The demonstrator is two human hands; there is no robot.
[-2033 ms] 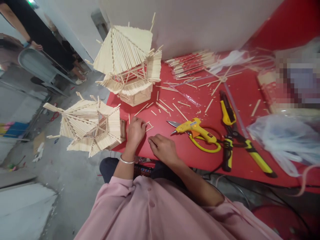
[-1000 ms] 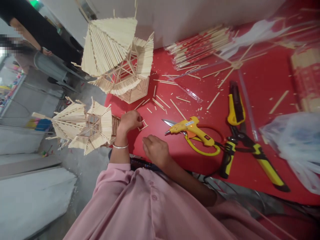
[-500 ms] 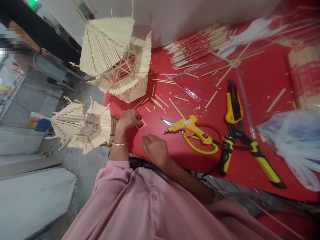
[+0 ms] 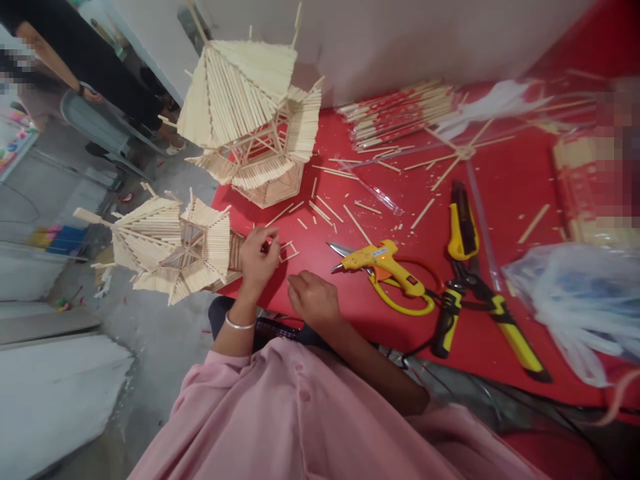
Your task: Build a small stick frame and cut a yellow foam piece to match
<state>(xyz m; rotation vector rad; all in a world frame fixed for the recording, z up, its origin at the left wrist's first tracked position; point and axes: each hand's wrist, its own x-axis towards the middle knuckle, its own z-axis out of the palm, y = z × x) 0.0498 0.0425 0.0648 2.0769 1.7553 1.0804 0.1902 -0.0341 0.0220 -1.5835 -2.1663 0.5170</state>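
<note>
My left hand (image 4: 259,259) is at the table's near left edge, its fingers loosely curved with a gap between thumb and forefinger; nothing shows in them. Just right of its fingertips lies a small rectangular frame of thin sticks (image 4: 294,252). My right hand (image 4: 314,297) rests at the table's near edge below that frame, its fingers bent and pressed together. Whatever they may hold is hidden. Right of it lie a yellow hot glue gun (image 4: 383,261) and scissors (image 4: 383,297) under it. A smaller stick pagoda model (image 4: 175,247) lies beside my left hand.
A larger stick pagoda model (image 4: 240,100) stands behind. Loose sticks (image 4: 325,210) and chopstick packs (image 4: 400,110) cover the red table (image 4: 360,347). At right are a utility knife (image 4: 464,223), yellow-black cutters (image 4: 515,333) and a plastic bag (image 4: 560,293). A person (image 4: 100,80) is at far left.
My left hand has drawn back slightly from the small stick frame, and its fingers have loosened. The right hand stays nearly in place. The whole view has shifted a little.
</note>
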